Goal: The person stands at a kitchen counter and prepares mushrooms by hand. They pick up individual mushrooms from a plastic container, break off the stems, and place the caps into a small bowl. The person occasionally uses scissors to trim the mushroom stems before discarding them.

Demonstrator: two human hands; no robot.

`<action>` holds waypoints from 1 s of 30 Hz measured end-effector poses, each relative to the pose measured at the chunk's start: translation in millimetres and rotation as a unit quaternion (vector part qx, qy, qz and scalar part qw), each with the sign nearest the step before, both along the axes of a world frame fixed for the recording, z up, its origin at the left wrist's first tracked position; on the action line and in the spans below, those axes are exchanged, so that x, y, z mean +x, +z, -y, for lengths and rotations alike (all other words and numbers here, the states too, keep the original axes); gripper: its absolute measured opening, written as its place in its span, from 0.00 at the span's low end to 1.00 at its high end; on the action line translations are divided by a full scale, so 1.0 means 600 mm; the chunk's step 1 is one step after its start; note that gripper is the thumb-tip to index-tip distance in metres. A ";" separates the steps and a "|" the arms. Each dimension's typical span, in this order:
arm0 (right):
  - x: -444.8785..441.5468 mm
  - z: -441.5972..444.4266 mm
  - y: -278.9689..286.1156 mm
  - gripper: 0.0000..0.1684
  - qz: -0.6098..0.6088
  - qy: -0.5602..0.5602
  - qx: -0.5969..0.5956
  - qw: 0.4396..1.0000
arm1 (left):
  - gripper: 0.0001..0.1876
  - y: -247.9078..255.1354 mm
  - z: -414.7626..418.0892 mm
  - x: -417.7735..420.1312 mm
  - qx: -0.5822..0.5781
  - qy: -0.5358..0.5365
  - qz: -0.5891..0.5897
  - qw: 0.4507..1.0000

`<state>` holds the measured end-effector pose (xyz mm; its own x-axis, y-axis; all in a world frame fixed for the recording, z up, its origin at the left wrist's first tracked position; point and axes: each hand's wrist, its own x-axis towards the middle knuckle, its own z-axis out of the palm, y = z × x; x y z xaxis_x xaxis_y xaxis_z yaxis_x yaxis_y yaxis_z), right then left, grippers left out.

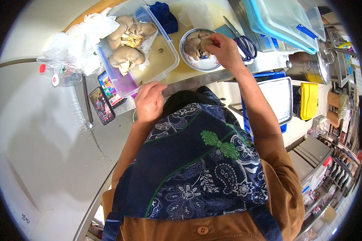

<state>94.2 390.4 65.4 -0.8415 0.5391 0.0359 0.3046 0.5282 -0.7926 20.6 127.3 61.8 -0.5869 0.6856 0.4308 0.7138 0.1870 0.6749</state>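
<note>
Oyster mushroom pieces (pixel 194 45) lie in a patterned bowl (pixel 203 67) near the counter's front edge. My right hand (pixel 224 49) is over the bowl's right side, its fingertips at a mushroom piece; whether they grip it I cannot tell. To the left, a clear plastic tub (pixel 172 64) holds large oyster mushroom clusters (pixel 126 58) on white paper. My left hand (pixel 150 101) is by the tub's near corner with its fingers curled and nothing visible in them. Scissors with dark blue handles (pixel 244 48) lie just right of the bowl.
A dark blue cloth (pixel 163 16) lies behind the tub. Two phones, one nearer me (pixel 102 105), lie left of it beside plastic bottles (pixel 67 79) and crumpled white bags (pixel 90 33). Stacked clear containers with a light blue rim (pixel 277 34) stand at the right.
</note>
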 end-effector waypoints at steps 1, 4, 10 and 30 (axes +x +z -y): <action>0.009 -0.011 -0.019 0.13 0.009 -0.002 0.019 1.000 | 0.11 0.000 -0.006 0.002 0.001 -0.008 -0.006 1.000; 0.012 -0.014 -0.055 0.14 0.019 0.006 0.022 1.000 | 0.11 0.000 -0.020 0.007 0.007 -0.028 -0.020 0.999; -0.016 0.011 -0.073 0.11 0.025 0.064 0.144 0.987 | 0.11 0.021 -0.014 -0.005 -0.011 -0.014 -0.047 0.999; 0.005 0.031 -0.022 0.13 -0.034 0.035 0.242 0.969 | 0.33 -0.068 -0.020 -0.291 -0.401 -0.039 -0.133 0.905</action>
